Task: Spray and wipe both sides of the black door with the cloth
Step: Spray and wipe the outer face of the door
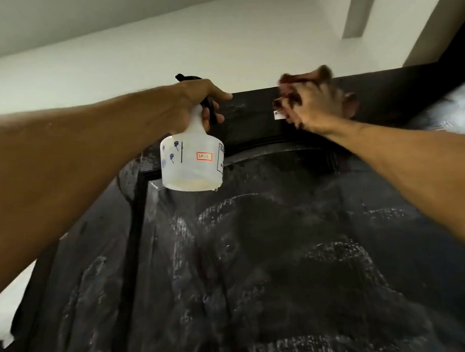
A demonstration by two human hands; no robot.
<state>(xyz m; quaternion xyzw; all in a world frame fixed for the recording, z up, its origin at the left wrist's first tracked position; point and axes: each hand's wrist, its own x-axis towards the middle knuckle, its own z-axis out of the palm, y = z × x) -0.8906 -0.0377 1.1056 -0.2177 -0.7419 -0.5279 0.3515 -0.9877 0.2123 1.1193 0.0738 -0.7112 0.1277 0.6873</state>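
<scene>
The black door point(263, 272) fills the lower view, streaked with wet spray marks. My left hand point(198, 102) grips the neck and black trigger of a translucent white spray bottle point(191, 162), held up near the door's top left. My right hand point(315, 102) presses a dark reddish cloth point(287, 82) against the black frame above the door; the cloth is blurred and mostly covered by my fingers.
The black door frame point(388, 95) runs across the top, with a small white label point(278, 114) beside my right hand. Above it are a white wall point(157, 55) and ceiling point(40, 21). A pale beam point(359, 2) stands at the upper right.
</scene>
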